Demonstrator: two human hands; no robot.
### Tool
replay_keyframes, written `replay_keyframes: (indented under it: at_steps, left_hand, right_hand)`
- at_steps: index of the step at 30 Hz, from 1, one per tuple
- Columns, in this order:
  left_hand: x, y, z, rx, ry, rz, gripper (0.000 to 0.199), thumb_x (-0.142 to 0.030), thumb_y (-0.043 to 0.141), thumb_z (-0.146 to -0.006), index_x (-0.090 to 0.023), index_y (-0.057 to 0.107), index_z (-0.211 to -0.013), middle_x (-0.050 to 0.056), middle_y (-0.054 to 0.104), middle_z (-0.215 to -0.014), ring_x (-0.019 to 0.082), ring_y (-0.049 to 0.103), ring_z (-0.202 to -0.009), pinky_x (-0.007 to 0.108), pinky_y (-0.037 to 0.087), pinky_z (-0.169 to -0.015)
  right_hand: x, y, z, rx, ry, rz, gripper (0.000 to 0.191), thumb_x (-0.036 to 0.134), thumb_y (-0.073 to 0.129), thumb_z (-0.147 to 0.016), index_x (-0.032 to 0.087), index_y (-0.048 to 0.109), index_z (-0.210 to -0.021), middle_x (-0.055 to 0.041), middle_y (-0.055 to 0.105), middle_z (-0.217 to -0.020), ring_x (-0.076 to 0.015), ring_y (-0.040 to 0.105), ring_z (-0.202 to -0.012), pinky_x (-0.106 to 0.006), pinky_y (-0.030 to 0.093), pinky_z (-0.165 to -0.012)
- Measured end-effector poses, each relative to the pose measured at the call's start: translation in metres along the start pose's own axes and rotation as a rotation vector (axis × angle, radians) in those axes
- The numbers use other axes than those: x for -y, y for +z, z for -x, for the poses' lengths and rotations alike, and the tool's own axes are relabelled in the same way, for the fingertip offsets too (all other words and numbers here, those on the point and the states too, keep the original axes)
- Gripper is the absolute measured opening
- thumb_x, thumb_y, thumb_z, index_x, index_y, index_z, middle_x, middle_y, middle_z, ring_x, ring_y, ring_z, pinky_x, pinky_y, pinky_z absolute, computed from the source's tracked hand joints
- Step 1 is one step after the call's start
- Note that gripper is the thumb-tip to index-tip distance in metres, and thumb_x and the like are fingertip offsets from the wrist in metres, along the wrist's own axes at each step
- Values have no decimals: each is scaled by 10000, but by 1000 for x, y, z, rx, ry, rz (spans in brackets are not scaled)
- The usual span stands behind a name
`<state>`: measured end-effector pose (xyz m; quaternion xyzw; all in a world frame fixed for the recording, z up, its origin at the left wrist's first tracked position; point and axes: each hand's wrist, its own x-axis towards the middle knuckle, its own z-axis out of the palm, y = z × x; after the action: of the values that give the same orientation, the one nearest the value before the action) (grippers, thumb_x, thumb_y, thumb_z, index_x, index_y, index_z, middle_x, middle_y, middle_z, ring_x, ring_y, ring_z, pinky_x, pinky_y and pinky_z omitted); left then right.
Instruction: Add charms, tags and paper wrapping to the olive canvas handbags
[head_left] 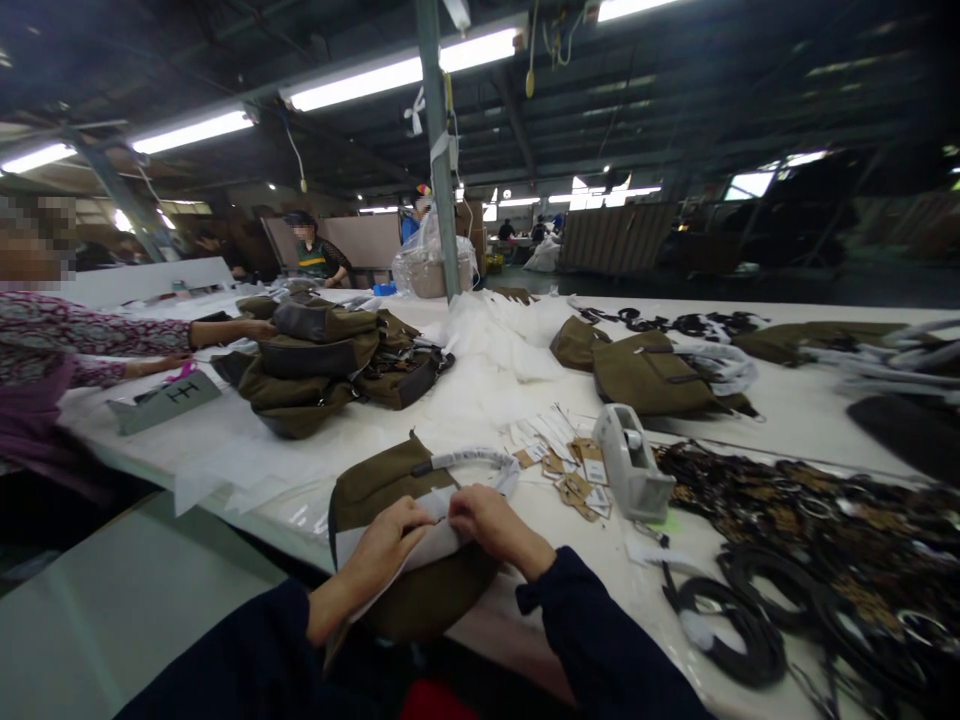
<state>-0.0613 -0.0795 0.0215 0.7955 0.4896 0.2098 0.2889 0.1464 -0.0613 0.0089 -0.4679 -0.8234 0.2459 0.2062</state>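
The nearest bag (375, 480) was of matt cloth, its handle wrapping (476, 457) thin, wrinkled and slightly glossy. The loose sheets (495, 345) looked papery and crumpled. The tape dispenser (637, 480) appeared to be smooth plastic; the tags (577, 492), matt card; the coiled strap (750, 670), smooth and leather-like.

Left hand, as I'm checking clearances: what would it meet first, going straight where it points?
The left hand would probably meet the right hand, over the white wrap; depth is unclear.
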Motion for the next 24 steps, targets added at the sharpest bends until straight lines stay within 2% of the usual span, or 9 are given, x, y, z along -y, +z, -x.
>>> replay_keyframes:
  at_steps: [3,5,8,10,13,15,17,21,24]
  left_hand:
    - [6,-13,2,93,21,45,267,-336,541,-882,-230,752,-1007,57,663,-973,215,612,-948,290,447,-865]
    - [3,-26,5,146,0,-11,264,-330,538,-889,-227,740,-1023,55,682,-994,219,621,-964,298,454,-878]
    - [-19,-36,12,47,9,-185,274,-324,500,-919,-216,697,-1075,66,683,-1080,235,601,-1037,344,446,-942]
    - [-39,-31,16,-38,94,-290,278,-299,480,-935,-224,654,-1138,68,657,-1163,238,568,-1105,371,433,-991]
    - [-56,-7,17,18,219,-403,280,-214,520,-907,-237,635,-1162,60,648,-1191,248,563,-1132,391,458,-992]
    - [-51,9,14,69,241,-452,304,-151,522,-889,-217,640,-1161,73,655,-1190,263,575,-1129,411,475,-986]
    - [-35,18,8,88,236,-449,323,-127,490,-903,-199,640,-1181,89,660,-1184,262,589,-1120,416,486,-982]
    - [-2,18,1,94,264,-318,332,-203,418,-971,-224,641,-1216,77,676,-1147,219,614,-1082,358,505,-966]
    - [7,17,1,70,277,-273,337,-239,400,-985,-229,658,-1201,73,686,-1121,213,622,-1061,344,509,-959]
  right_hand:
    - [0,-5,-9,69,34,-13,80,137,668,-769,173,726,-810,-13,670,-780,-143,563,-742,-227,379,-664]
    - [-2,-7,-15,123,47,-22,84,131,681,-748,174,732,-799,7,648,-717,-129,545,-685,-213,361,-616]
    - [-5,-8,-22,190,49,-31,68,129,694,-733,169,734,-771,30,601,-641,-107,503,-614,-203,329,-562]
    - [-8,-8,-25,214,40,-26,59,127,701,-725,162,736,-756,35,583,-622,-101,478,-601,-204,319,-557]
    - [-12,-8,-30,235,25,-10,64,126,691,-734,149,743,-764,29,588,-627,-100,465,-609,-205,323,-566]
    - [-15,-8,-33,256,21,-4,73,133,687,-747,148,749,-784,26,601,-639,-99,475,-614,-200,332,-567]
    - [-18,-8,-35,280,24,-3,81,155,700,-755,153,756,-814,25,613,-647,-98,493,-614,-194,339,-560]
    - [-22,-8,-37,311,29,4,106,208,731,-769,154,761,-855,21,633,-649,-97,517,-605,-190,346,-545]
    - [-22,-10,-38,322,10,24,84,216,742,-765,166,758,-831,20,652,-653,-104,542,-608,-194,363,-552]
